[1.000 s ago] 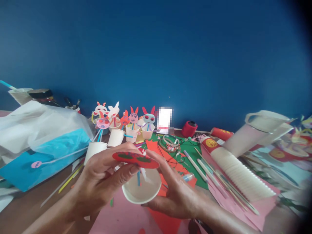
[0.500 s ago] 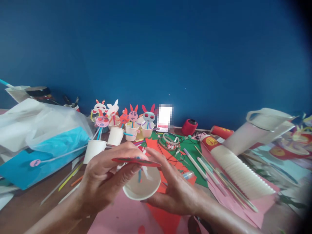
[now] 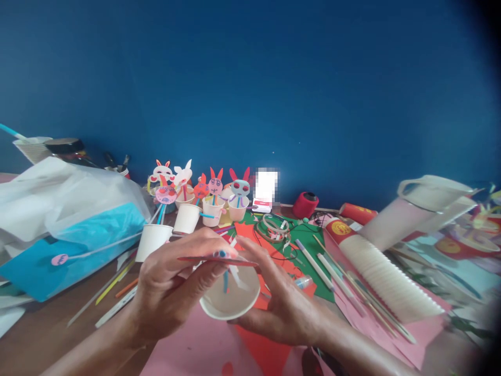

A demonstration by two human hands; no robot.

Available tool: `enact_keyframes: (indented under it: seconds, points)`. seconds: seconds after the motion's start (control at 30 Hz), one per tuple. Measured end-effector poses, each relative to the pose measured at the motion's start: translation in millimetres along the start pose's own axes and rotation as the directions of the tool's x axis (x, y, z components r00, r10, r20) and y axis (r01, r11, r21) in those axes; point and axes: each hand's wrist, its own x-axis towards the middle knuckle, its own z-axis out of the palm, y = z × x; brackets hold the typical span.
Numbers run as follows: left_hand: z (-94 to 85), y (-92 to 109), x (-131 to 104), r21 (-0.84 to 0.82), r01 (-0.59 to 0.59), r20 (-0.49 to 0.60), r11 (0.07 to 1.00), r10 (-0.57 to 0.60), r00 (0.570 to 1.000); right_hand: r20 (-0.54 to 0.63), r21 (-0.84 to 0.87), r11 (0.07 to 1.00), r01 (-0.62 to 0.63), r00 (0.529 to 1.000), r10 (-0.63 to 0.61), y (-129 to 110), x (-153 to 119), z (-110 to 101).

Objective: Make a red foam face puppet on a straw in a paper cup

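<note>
My left hand (image 3: 176,284) pinches a red paper cutout (image 3: 195,259) between thumb and fingers, seen nearly edge-on above a white paper cup (image 3: 230,297). The cup tilts with its mouth toward me, and my right hand (image 3: 277,303) is wrapped around its right side. Inside the cup a blue strip (image 3: 226,282) and a white strip (image 3: 238,277) run down from beneath the cutout. How they join the cutout is hidden. Below the hands lies pink paper (image 3: 183,344), with red paper (image 3: 270,352) beside it.
Several paper cups with rabbit-like paper faces (image 3: 240,190) stand at the back against the blue wall. On the right are a long stack of cups (image 3: 387,271), a white pitcher (image 3: 415,209) and sticks. Blue paper (image 3: 74,256) under clear plastic fills the left. A red spool (image 3: 306,205) stands behind.
The cutout has tipped slightly, now looking flatter and more edge-on. The cup has shifted a little to the right in view. Both hands keep their grip.
</note>
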Motion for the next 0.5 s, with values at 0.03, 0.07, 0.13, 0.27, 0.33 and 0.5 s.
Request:
enact_keyframes:
  seconds: [0.03,0.07,0.13,0.27,0.33,0.5]
  points:
    - [0.3,-0.3,-0.4,-0.003,-0.005,-0.002,1.0,0.005,1.0,0.0,0.001,1.0,-0.001,1.0,0.001,0.1,-0.2,0.2]
    - [0.5,-0.6,-0.8,-0.005,-0.007,-0.003,1.0,0.007,1.0,-0.001,-0.002,1.0,-0.004,1.0,0.004,0.2,-0.4,0.4]
    - [0.7,-1.2,-1.7,-0.018,-0.016,-0.007,1.0,0.016,1.0,-0.001,-0.011,1.0,-0.01,1.0,0.01,0.6,-0.8,0.8]
    - [-0.7,-1.2,-1.4,-0.02,-0.038,0.016,0.999,0.039,0.999,0.014,-0.003,1.0,0.017,1.0,-0.017,0.9,-0.1,0.5]
    - [-1.9,-1.1,0.1,-0.01,-0.072,0.032,0.997,0.073,0.997,0.023,0.0,0.999,0.035,0.999,-0.035,0.7,0.7,0.1]
    - [-3.1,-2.0,3.5,-0.016,-0.151,0.095,0.988,0.152,0.984,0.035,0.031,0.999,0.037,0.999,-0.038,0.7,1.5,0.1]
